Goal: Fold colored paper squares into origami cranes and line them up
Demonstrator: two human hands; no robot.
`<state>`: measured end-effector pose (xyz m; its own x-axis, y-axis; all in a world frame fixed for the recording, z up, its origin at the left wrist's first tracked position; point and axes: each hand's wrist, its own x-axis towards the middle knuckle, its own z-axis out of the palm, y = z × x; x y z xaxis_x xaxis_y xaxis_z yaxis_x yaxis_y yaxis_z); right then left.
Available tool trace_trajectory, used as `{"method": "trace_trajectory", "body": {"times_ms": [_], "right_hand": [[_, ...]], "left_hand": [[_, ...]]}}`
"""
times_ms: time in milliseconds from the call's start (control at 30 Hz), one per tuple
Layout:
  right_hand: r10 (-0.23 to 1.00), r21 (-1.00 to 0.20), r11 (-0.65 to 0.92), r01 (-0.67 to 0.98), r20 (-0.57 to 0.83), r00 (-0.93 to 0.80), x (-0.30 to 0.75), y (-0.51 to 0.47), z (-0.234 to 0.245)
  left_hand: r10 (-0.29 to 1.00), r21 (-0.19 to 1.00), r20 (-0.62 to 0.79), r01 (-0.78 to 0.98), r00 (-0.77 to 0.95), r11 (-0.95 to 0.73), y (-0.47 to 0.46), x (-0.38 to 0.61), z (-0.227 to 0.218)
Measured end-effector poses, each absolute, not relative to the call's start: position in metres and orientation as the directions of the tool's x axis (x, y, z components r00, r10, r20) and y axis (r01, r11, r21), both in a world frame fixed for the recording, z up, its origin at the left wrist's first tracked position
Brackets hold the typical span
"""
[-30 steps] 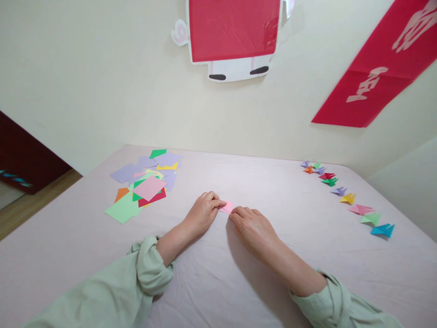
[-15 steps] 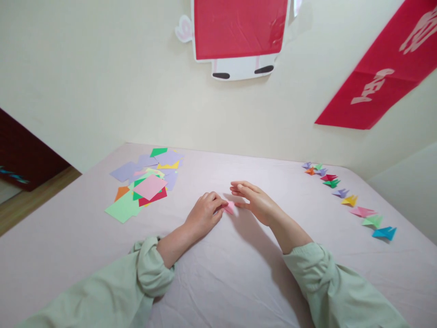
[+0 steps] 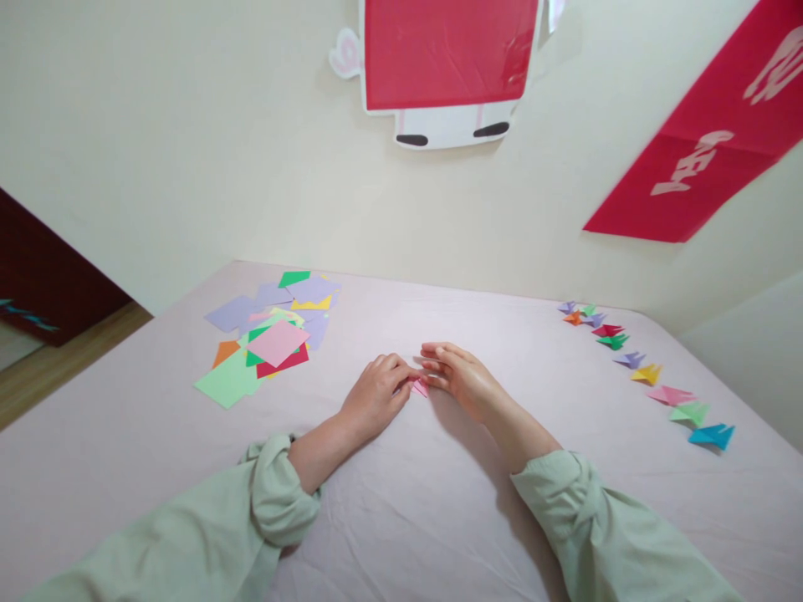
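A small folded piece of pink paper [image 3: 420, 387] lies at the middle of the cloth-covered table, partly hidden by fingers. My left hand [image 3: 380, 387] pinches its left side with closed fingertips, low over the cloth. From the other side my right hand [image 3: 459, 378] reaches in, its fingers apart and loosely curved. The right fingertips are at the paper's right edge; whether they touch it I cannot make out.
Loose square papers [image 3: 278, 343] in several colours lie in a pile at the left. Folded paper figures [image 3: 671, 395] stand in a line along the right. Behind the table [image 3: 401, 291] rises a wall with a red poster [image 3: 450, 58] and a red banner [image 3: 696, 159].
My right hand has moved left and slightly down, closer to the pink paper and my left hand. The left hand keeps its pinch. The view has shifted slightly.
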<state>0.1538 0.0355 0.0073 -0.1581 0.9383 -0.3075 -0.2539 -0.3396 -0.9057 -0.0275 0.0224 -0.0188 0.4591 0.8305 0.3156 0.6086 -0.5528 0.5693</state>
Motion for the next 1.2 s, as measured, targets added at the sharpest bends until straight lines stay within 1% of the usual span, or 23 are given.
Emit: {"method": "trace_trajectory", "body": {"times_ms": [100,200,233,300,333,400,467,533,633,733,800,900,1000,1200], "right_hand": [[0.957,-0.957,-0.276,-0.094,-0.265,-0.114,0.153,0.036,0.001],[0.987,-0.972,-0.137,0.191,-0.151,-0.059,0.157,0.038,-0.004],[0.993,-0.949,-0.077,0.305,-0.101,-0.064,0.159,0.038,-0.005],[0.995,-0.866,0.043,0.499,-0.007,-0.099,0.162,0.038,-0.005],[0.993,-0.823,0.088,0.561,0.024,-0.119,0.163,0.037,-0.005],[0.986,-0.782,0.140,0.607,0.053,-0.160,0.163,0.036,-0.005],[0.979,-0.805,0.147,0.574,0.035,-0.201,0.162,0.036,-0.006],[0.974,-0.850,0.115,0.515,-0.005,-0.227,0.160,0.036,-0.005],[0.983,-0.915,0.017,0.403,-0.058,-0.174,0.157,0.036,0.000],[0.979,-0.971,-0.120,0.205,-0.150,-0.135,0.155,0.034,0.012],[0.961,-0.973,-0.218,0.081,-0.228,-0.155,0.156,0.031,0.020],[0.935,-0.951,-0.310,-0.013,-0.302,-0.184,0.157,0.029,0.028],[0.929,-0.942,-0.332,-0.056,-0.316,-0.196,0.158,0.029,0.028],[0.938,-0.953,-0.286,-0.103,-0.256,-0.233,0.155,0.030,0.022]], "left_hand": [[0.833,0.564,0.315,0.616,0.455,-0.550,0.022,-0.027,-0.019],[0.833,0.558,0.307,0.622,0.461,-0.549,0.022,-0.028,-0.018],[0.832,0.557,0.304,0.622,0.463,-0.550,0.021,-0.028,-0.018],[0.833,0.558,0.300,0.622,0.466,-0.549,0.021,-0.028,-0.017],[0.833,0.559,0.298,0.623,0.466,-0.548,0.021,-0.028,-0.017],[0.833,0.558,0.300,0.622,0.466,-0.549,0.020,-0.028,-0.017],[0.829,0.556,0.306,0.619,0.468,-0.555,0.021,-0.028,-0.017],[0.826,0.553,0.310,0.618,0.471,-0.559,0.021,-0.028,-0.018],[0.822,0.548,0.313,0.616,0.476,-0.566,0.021,-0.028,-0.019],[0.824,0.546,0.314,0.621,0.471,-0.563,0.021,-0.028,-0.019],[0.827,0.543,0.309,0.626,0.470,-0.559,0.021,-0.028,-0.019],[0.825,0.543,0.305,0.625,0.475,-0.560,0.021,-0.028,-0.019],[0.826,0.554,0.309,0.617,0.471,-0.559,0.021,-0.027,-0.018],[0.824,0.576,0.301,0.597,0.480,-0.558,0.020,-0.027,-0.013]]}}
